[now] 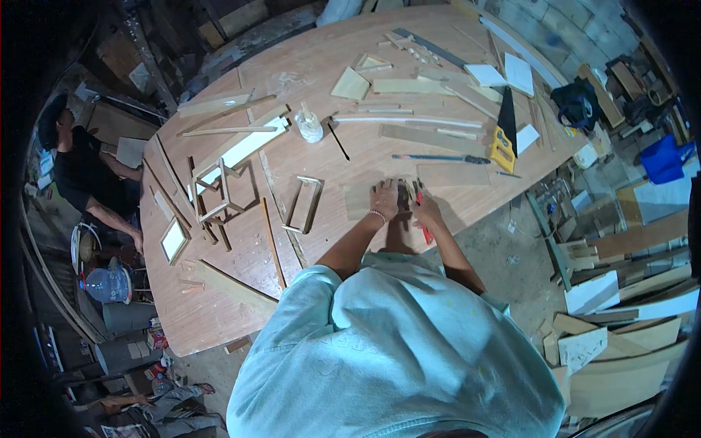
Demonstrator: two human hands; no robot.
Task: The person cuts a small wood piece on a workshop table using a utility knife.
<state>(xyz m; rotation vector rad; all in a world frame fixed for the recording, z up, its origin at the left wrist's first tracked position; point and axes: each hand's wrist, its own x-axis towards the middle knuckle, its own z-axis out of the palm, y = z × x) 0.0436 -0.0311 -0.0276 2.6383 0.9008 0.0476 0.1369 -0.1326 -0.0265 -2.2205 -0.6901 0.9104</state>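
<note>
My left hand (383, 198), with a beaded bracelet at the wrist, lies with fingers spread on a pale thin board (356, 204) near the table's front edge. My right hand (425, 210), just right of it, is closed on a red-handled tool (428, 235); its working end is hard to make out among the fingers and dark shadow. Another thin board (456, 174) lies to the right, below a long narrow blue-bladed tool (434, 158). A handsaw with a yellow handle (502, 150) rests farther right, and a small wooden frame (303, 204) is to the left.
The round-cornered table (182, 314) holds wood strips, frames, a bottle (309, 125) and a white strip (409, 120). A person (87, 175) in dark clothing is at the left edge; another person's legs (168, 409) show lower left. Stacked panels (621, 365) and a blue bag (661, 157) are at right.
</note>
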